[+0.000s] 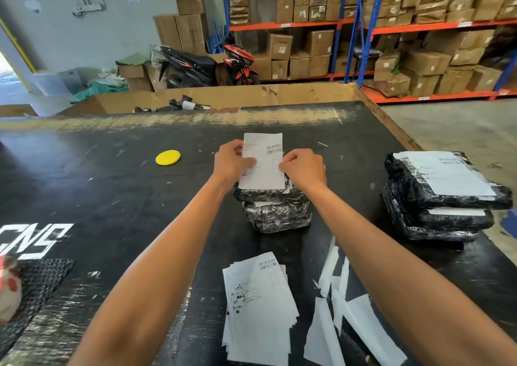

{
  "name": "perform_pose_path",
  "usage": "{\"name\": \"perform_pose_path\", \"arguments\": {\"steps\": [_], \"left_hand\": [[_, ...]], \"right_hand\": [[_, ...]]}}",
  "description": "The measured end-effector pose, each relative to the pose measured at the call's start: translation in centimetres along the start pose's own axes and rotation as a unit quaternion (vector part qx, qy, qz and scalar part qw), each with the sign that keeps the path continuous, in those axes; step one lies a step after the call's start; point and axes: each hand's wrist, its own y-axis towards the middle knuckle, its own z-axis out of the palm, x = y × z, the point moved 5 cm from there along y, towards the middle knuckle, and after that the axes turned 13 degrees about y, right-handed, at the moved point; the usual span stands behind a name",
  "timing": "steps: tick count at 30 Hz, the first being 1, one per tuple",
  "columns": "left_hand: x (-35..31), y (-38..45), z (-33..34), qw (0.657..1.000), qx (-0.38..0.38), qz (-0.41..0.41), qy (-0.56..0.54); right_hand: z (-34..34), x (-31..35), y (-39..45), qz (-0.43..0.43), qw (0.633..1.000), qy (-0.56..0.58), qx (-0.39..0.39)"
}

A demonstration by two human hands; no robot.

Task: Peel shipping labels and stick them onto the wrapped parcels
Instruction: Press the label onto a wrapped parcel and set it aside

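I see a black table (pixel 112 192), labelled parcels (pixel 444 197) stacked at its right edge, unlabelled parcels (pixel 277 214) mid-table, label stack (pixel 260 309) at near edge, one label (pixel 263 161) above the middle parcels, pinched by my left hand (pixel 230 162) and right hand (pixel 303 168)

The label (pixel 263 161) I hold is white, printed with black barcodes and faint grey lines; the parcels (pixel 277 211) under it are glossy black wrap with silvery glints; the stack of parcels (pixel 442 197) to my right is the same black, each topped in white; my desk (pixel 112 186) is black, scuffed with pale scratches and white lettering; a yellow disc (pixel 167 157) sits on it; the loose labels (pixel 260 307) and backing strips (pixel 341 309) are white; the shelves (pixel 361 27) are blue and orange, loaded with brown boxes.
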Motion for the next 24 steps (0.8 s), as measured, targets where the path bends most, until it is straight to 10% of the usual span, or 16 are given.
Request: {"name": "perform_pose_path", "arguments": {"steps": [8,18,24], "left_hand": [[-0.9,-1.7,1.0,0.991,-0.048,0.095,0.085],[2.2,-1.1,0.6,0.990,-0.054,-0.027,0.130],[0.2,-0.8,0.2,0.967,-0.070,0.151,0.192]], "right_hand": [[0.5,-0.2,-0.6,-0.025,0.998,-0.034,-0.037],[0.5,0.1,-1.5,-0.132,0.986,-0.072,-0.075],[1.5,0.9,-0.3,-0.232,0.950,-0.206,0.041]]}}
